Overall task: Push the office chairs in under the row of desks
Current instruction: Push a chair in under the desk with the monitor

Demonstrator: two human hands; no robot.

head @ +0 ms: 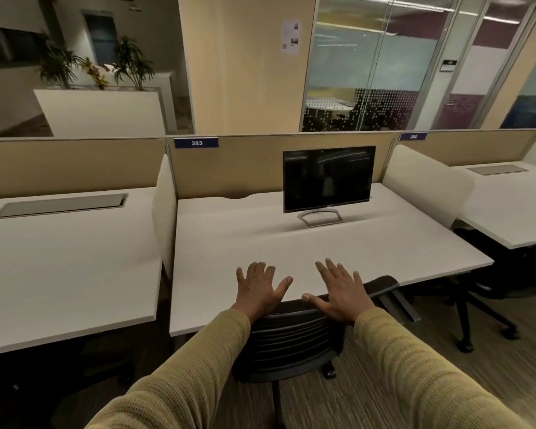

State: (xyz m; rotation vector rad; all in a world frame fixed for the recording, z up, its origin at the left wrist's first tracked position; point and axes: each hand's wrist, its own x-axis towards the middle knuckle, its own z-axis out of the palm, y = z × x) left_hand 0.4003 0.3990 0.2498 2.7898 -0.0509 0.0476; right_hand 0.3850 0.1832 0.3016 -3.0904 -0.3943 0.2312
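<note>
I count three desks in the row: a left desk (65, 258), a middle desk (291, 243) and a right desk (508, 205). Two office chairs show: a near chair (291, 339) at the middle desk, and a far chair (489, 274) to the right. One monitor (328, 178) stands on the middle desk. Two blue number tags: one (196, 142) reads 383, the other (412, 136) is blurred. Two grey cable hatches, left (59, 205) and right (497, 169). One white planter (102, 109). Two hands, mine: left hand (259, 286), right hand (341, 292).

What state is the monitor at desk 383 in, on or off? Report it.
Off, apparently: the monitor screen is black, showing only faint reflections of ceiling lights. No power light is discernible.
</note>
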